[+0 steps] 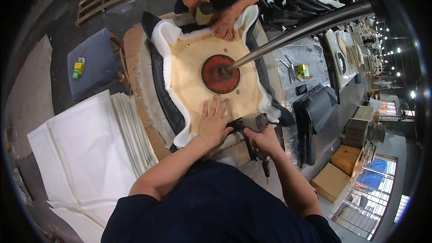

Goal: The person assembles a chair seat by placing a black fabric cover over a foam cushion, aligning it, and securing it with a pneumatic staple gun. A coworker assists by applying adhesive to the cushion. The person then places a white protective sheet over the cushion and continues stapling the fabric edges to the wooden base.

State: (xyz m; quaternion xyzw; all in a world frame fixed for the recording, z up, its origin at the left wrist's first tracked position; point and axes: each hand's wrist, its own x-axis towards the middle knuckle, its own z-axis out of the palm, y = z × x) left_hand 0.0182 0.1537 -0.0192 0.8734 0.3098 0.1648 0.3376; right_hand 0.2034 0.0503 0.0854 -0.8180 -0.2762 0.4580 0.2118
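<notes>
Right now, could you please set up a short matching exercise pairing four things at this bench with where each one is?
Things:
1. left hand
2. right hand
3. red disc
4. stack of white sheets

Places:
A. at the middle of the wooden seat base
B. wrapped around a pneumatic stapler
C. flat on the near edge of the wooden seat base
D. left of the bench

Pairs: 1-C, 2-B, 3-A, 4-D
</notes>
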